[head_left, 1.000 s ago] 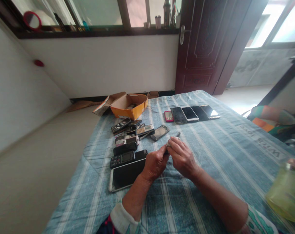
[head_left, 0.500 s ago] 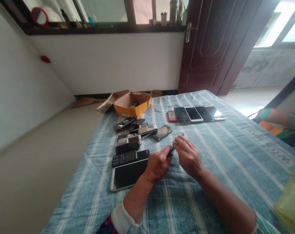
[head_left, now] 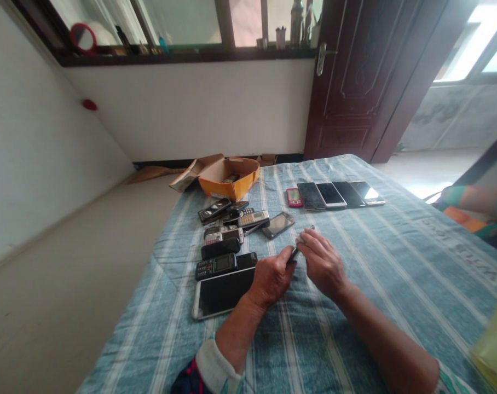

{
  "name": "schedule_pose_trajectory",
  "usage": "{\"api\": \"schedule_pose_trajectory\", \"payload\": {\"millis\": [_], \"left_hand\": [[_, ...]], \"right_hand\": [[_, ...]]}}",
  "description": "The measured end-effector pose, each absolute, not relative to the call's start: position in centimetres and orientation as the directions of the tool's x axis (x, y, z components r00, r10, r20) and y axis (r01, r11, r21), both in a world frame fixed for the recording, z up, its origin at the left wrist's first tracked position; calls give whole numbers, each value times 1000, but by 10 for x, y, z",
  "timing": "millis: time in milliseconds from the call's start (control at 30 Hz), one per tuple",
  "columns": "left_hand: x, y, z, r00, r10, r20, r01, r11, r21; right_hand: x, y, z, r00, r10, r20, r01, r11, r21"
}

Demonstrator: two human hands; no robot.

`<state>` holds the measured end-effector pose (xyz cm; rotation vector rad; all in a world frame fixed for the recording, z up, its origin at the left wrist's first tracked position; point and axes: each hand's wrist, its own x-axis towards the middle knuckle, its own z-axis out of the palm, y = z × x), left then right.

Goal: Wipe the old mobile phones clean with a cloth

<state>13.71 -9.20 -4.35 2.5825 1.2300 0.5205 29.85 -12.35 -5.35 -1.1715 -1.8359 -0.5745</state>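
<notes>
My left hand (head_left: 272, 276) and my right hand (head_left: 322, 261) meet over the blue striped cloth (head_left: 375, 257), both closed on a small slim dark phone (head_left: 293, 253) held between them. A pale bit of cloth or wipe (head_left: 301, 239) shows at my right fingertips. Just left of my left hand lies a large dark-screened smartphone (head_left: 221, 293) and a black keypad phone (head_left: 215, 265).
Several old keypad phones (head_left: 232, 216) lie in a cluster toward the far left, with a dark touchscreen phone (head_left: 278, 224) beside them. A row of smartphones (head_left: 334, 195) sits further back. An orange cardboard box (head_left: 230, 178) stands at the far edge. A yellowish bottle (head_left: 495, 350) is at the lower right.
The view has shifted slightly, so everything sits a little further right. My hands have stayed together on the small phone, with the fingers shifting a little on it.
</notes>
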Motion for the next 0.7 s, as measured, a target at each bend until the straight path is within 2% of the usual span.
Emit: {"api": "schedule_pose_trajectory", "payload": {"millis": [267,467,700], "left_hand": [[139,-94,-43,574,796,193,712,-601,362],[140,-94,-46,542,823,171,769,-567,294],[141,-95,-41,543,833,104,779,-546,309]], "right_hand": [[291,-129,-54,-230,467,854,870,491,-34],[281,-135,-55,-262,443,857,842,540,-21],[291,-131,-53,-259,473,842,865,501,-16]]}}
